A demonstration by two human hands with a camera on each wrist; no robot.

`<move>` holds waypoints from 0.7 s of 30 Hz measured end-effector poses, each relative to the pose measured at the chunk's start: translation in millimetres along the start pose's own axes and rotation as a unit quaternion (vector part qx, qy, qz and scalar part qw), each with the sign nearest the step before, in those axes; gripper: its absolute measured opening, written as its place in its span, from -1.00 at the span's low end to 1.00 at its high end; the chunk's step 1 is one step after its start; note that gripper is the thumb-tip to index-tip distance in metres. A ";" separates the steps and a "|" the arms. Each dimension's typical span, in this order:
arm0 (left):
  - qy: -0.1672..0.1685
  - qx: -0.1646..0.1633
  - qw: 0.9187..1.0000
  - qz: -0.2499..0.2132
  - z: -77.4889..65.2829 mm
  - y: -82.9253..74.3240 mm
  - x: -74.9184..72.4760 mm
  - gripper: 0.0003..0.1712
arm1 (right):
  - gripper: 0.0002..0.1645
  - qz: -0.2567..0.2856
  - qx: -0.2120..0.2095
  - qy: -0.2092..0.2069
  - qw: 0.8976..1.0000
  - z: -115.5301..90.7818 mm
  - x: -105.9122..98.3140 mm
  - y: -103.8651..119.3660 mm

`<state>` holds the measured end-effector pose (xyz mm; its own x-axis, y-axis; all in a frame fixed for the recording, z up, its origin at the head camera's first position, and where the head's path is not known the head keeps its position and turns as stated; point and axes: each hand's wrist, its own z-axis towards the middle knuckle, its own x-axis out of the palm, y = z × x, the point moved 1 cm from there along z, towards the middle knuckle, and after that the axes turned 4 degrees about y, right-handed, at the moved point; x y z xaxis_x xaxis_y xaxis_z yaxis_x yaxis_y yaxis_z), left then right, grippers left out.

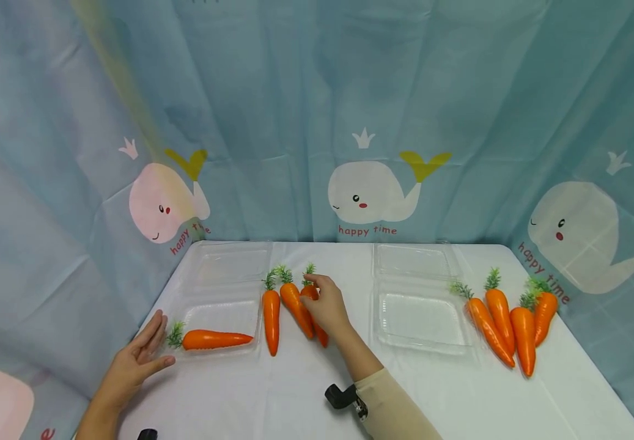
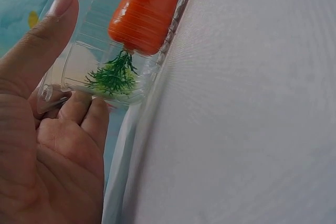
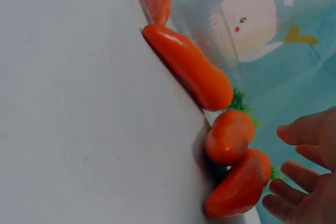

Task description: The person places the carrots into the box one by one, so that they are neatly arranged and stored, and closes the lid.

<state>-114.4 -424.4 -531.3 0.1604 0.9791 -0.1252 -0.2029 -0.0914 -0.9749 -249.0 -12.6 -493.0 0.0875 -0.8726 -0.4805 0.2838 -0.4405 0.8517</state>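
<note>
An orange carrot [image 1: 217, 340] with a green top lies in the left clear plastic container [image 1: 245, 307]. My left hand [image 1: 139, 360] rests at that container's left end, thumb apart, fingers by the carrot's leafy top. Between the two containers lie three more carrots: a left one [image 1: 271, 321], a middle one [image 1: 297, 310] and a right one [image 1: 319, 330]. My right hand [image 1: 328, 304] hovers at the thick end of the right carrot, hiding part of it. In the right wrist view its fingers [image 3: 302, 177] are spread, apart from the carrots.
On the right stands a second clear container [image 1: 421, 321], its lid [image 1: 417, 261] folded back. Several carrots [image 1: 501, 321] lie beside it near the table's right edge. The left container's lid [image 1: 231, 263] also lies back. A blue whale-print curtain [image 1: 272, 122] surrounds the white table [image 1: 305, 403].
</note>
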 end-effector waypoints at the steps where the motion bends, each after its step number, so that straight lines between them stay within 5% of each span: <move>1: 0.001 0.004 1.000 -0.004 -0.1 -0.1 0.2 0.12 | -0.46 -0.001 0.003 -0.004 1.000 0.3 -0.2 -2.9; 21: 0.003 0.002 1.000 0.010 2.2 -0.6 -1.7 0.12 | -0.34 0.015 0.060 0.038 0.997 2.0 1.4 -24.3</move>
<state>-116.7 -425.6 -530.2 0.1630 0.9759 -0.1450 -0.2101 -0.1093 -0.9715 -257.6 -3.5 -513.9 0.1680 -0.8692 -0.4650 0.1647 -0.4403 0.8826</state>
